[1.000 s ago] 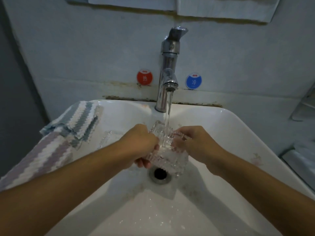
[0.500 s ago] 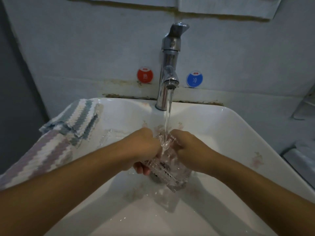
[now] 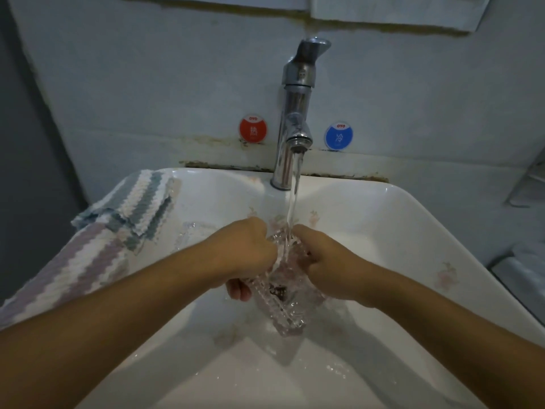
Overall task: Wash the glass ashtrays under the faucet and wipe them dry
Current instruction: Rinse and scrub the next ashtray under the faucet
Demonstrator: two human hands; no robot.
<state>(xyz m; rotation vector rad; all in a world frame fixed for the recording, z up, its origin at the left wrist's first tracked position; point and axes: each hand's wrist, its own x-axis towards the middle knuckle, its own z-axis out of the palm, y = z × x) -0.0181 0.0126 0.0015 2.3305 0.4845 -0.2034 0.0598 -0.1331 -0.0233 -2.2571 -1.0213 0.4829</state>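
Observation:
A clear cut-glass ashtray (image 3: 284, 302) is tilted steeply in the white sink (image 3: 383, 231), right under the running stream from the chrome faucet (image 3: 295, 119). My left hand (image 3: 244, 252) grips its left side and my right hand (image 3: 324, 261) grips its right side. Water lands between my hands on the upper edge of the glass. The drain shows dimly through the ashtray. A second clear glass ashtray (image 3: 191, 231) lies on the sink's left ledge beside the cloth.
A striped cloth (image 3: 97, 243) hangs over the sink's left rim. Red (image 3: 252, 128) and blue (image 3: 339, 136) round stickers flank the faucet on the wall. A pale object (image 3: 525, 270) stands at the right edge.
The ashtray has tipped from fairly flat to steeply tilted, its lower edge swinging toward me. Both hands closed in nearer each other under the stream.

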